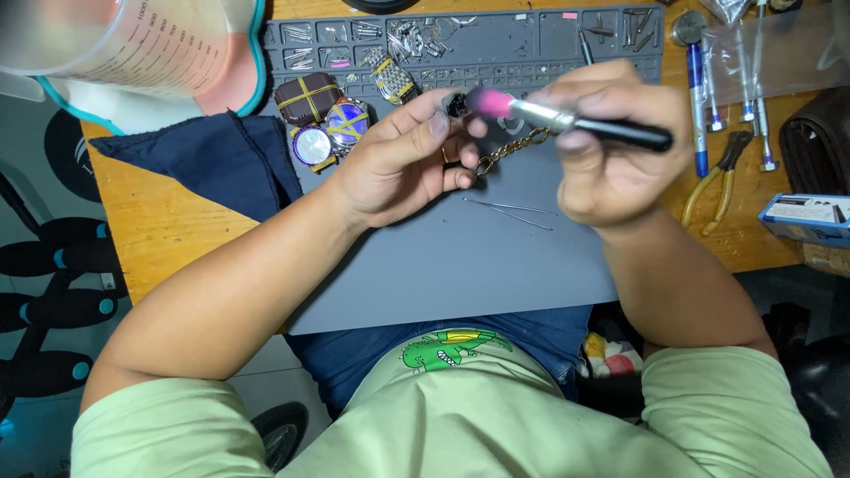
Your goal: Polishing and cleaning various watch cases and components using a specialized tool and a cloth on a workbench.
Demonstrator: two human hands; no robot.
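Observation:
My left hand point(398, 164) holds a small dark watch part point(457, 104) with a gold chain point(512, 149) that dangles below it. My right hand point(611, 146) grips a black-handled tool with a silver collar and a pink tip point(567, 119). The pink tip touches the small part at my left fingertips. Both hands hover above a grey work mat point(460, 257). Thin metal tweezers point(509, 211) lie on the mat just below my hands.
Watches point(326, 119) bound with yellow bands lie at the mat's upper left beside a dark blue cloth point(212, 159). A measuring jug point(133, 44) stands at the far left. Yellow-handled pliers point(719, 181), small screwdrivers point(753, 80) and a blue box point(810, 217) lie on the right.

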